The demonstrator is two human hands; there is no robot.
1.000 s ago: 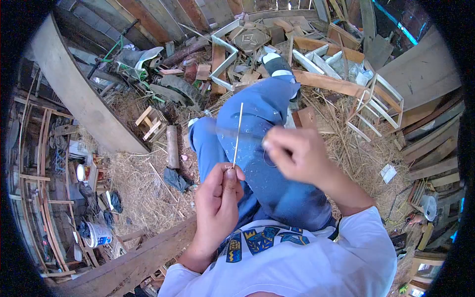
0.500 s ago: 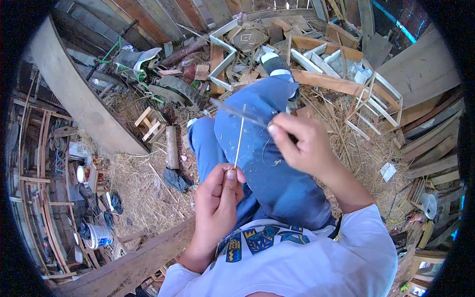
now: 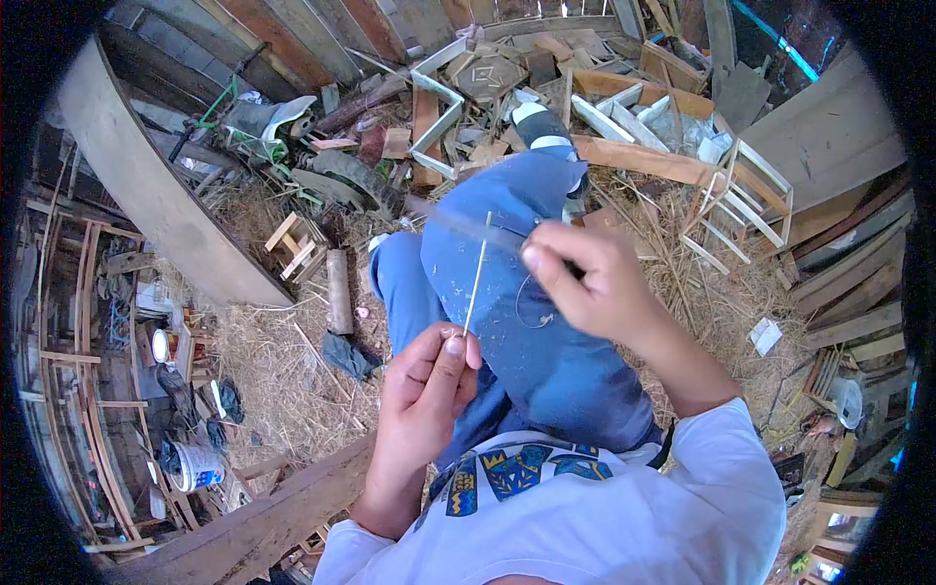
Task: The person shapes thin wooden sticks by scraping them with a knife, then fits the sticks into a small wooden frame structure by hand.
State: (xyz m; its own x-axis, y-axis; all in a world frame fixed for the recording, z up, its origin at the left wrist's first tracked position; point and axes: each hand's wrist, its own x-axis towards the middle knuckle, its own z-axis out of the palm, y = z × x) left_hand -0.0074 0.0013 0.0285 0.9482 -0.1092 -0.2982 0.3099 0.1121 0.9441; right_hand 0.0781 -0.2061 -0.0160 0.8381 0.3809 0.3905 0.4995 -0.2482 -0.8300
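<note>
My left hand [image 3: 429,382] is closed with thumb and fingers pinching the lower end of a thin wooden stick [image 3: 477,278]. The stick points up and away over my blue trouser leg. In my right hand [image 3: 585,278] is a knife, its grey blade [image 3: 466,224] smeared by motion and reaching left across the stick's upper part. Whether the blade touches the stick I cannot tell. The knife's handle is hidden in my fingers. Small pale shavings lie on my trousers [image 3: 526,361], and a thin curled strip [image 3: 522,307] hangs beside my right hand.
Straw [image 3: 283,375] covers the ground. A wooden beam [image 3: 263,512] runs at lower left, with a white bucket [image 3: 195,466] beyond it. Ahead are scrap boards, a tyre [image 3: 356,180] and a white wooden frame [image 3: 746,205]. A curved board [image 3: 156,175] leans at left.
The stick's tip has shifted slightly right and down. The blade has moved slightly down and blurred more. Both hands keep their hold.
</note>
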